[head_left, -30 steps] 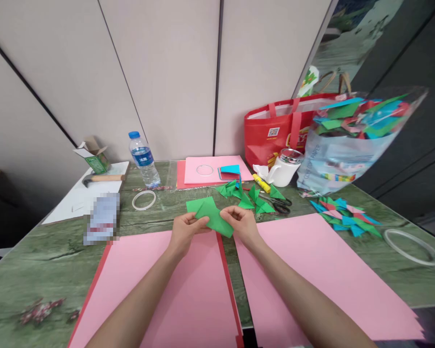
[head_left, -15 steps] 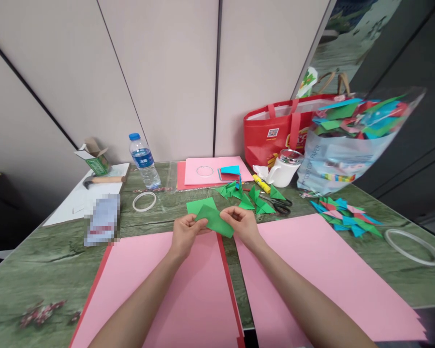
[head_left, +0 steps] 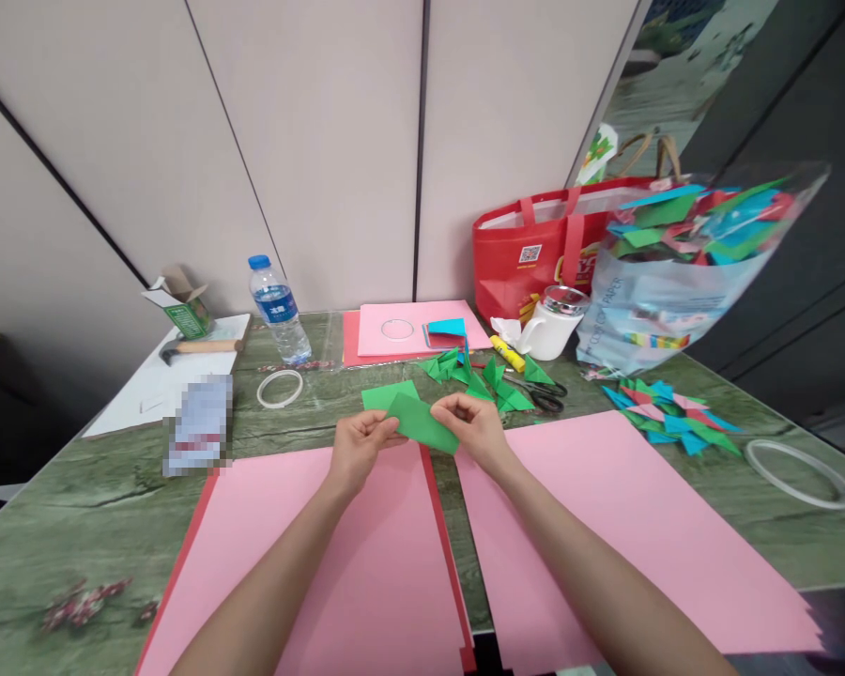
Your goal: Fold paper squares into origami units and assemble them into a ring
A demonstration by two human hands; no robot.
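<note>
You have the green paper up between both hands, above the gap between the left pink stack and the right pink stack, toward their far edges. To handle it well, a light, even pinch at each side is probably best, since thin paper like this would likely buckle if squeezed or pulled taut. Square its edges by eye before you press any crease, and run a fingertip along the line slowly so that the corners stay sharp. Your left hand is nearly closed, thumb over the front and fingers curled behind, gripping the paper's left end. Your right hand is just as narrow, thumb and forefinger meeting at the upper right edge. Just beyond the left fingers is a second green sheet; whether it lies on the table or touches your fingertips, you cannot tell from here. Mind the far side of your right hand: folded green pieces sit near it, with the scissors lying just to their right, so a wide sweep that way could knock them.
</note>
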